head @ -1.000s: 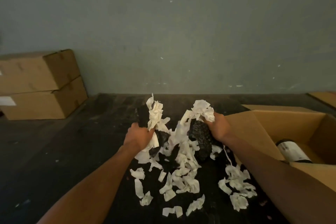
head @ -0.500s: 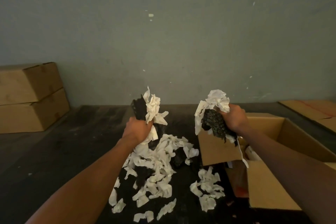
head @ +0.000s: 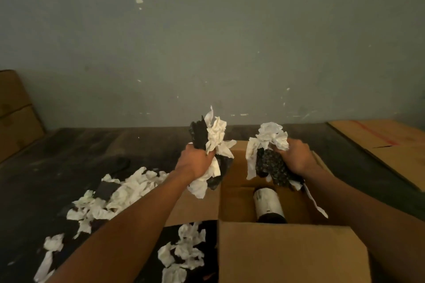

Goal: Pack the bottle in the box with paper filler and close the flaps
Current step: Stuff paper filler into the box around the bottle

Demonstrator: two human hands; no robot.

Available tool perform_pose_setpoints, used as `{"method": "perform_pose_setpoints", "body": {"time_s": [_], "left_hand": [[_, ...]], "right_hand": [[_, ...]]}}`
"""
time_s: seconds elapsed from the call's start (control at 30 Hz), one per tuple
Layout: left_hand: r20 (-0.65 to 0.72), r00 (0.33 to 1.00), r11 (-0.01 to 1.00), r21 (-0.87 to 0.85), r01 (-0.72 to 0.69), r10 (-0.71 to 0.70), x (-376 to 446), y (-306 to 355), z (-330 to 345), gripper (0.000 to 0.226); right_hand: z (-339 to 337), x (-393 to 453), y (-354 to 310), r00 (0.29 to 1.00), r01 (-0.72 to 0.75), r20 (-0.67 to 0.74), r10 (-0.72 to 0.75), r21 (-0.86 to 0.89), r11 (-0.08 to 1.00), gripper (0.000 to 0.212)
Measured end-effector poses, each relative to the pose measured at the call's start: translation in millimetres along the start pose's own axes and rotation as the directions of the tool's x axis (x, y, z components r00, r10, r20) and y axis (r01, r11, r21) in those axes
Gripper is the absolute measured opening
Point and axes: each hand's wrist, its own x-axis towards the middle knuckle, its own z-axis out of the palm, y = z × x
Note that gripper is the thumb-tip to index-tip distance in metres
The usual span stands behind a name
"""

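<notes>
Both fists are clamped on crumpled paper filler: the right hand (head: pixel 296 158) hangs directly above the open box (head: pixel 287 253), lower centre-right of frame, the left hand (head: pixel 195 163) over its left flap. The bottle (head: pixel 268 204) lies inside, long axis running away from the viewer, beneath the right handful.

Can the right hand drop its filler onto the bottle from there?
Probably yes: the right hand holds its filler over the open box, flaps up, nothing covering the bottle below.

Head-worn wide view, facing forward and down, close over table (head: pixel 69 156)
</notes>
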Motion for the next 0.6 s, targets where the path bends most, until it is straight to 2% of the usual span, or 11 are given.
{"method": "perform_pose_setpoints", "body": {"time_s": [0.07,0.13,0.2,0.3,0.37,0.4,0.47,0.53,0.6], "left_hand": [[0.047,0.999,0.999,-0.031,-0.018,0.02,-1,16,34,0.046],[0.099,0.995,0.996,-0.093,-0.006,0.015,-1,26,65,0.038],[0.171,0.985,0.993,-0.11,0.037,-0.018,2,25,93,0.04],[0.282,0.959,0.999,0.004,0.036,-0.035,14,10,129,0.059],[0.362,0.931,0.999,0.049,0.017,-0.034,18,2,143,0.094],[0.417,0.908,0.996,0.089,-0.001,-0.037,21,-1,148,0.109],[0.53,0.847,0.984,0.17,-0.053,-0.046,22,-1,152,0.121],[0.569,0.821,0.984,0.168,-0.052,-0.054,27,-6,158,0.119],[0.544,0.837,0.996,0.088,0.01,-0.057,29,-9,164,0.113]], "right_hand": [[6,10,25,0.999,0.02,0.033,-0.017,-0.073,0.997,0.028],[16,18,50,0.994,-0.012,0.109,0.03,-0.157,0.988,0.03],[26,20,73,0.962,-0.105,0.239,0.13,-0.113,0.988,0.046],[37,17,99,0.896,-0.122,0.418,0.15,-0.093,0.988,0.094],[41,15,109,0.865,-0.108,0.474,0.167,-0.15,0.983,0.112],[41,15,114,0.854,-0.111,0.49,0.176,-0.16,0.981,0.114],[39,16,119,0.849,-0.137,0.5,0.174,-0.109,0.985,0.112],[38,20,127,0.877,-0.113,0.467,0.114,-0.03,0.993,0.102],[38,24,131,0.896,-0.095,0.432,0.108,-0.051,0.994,0.086]]}}
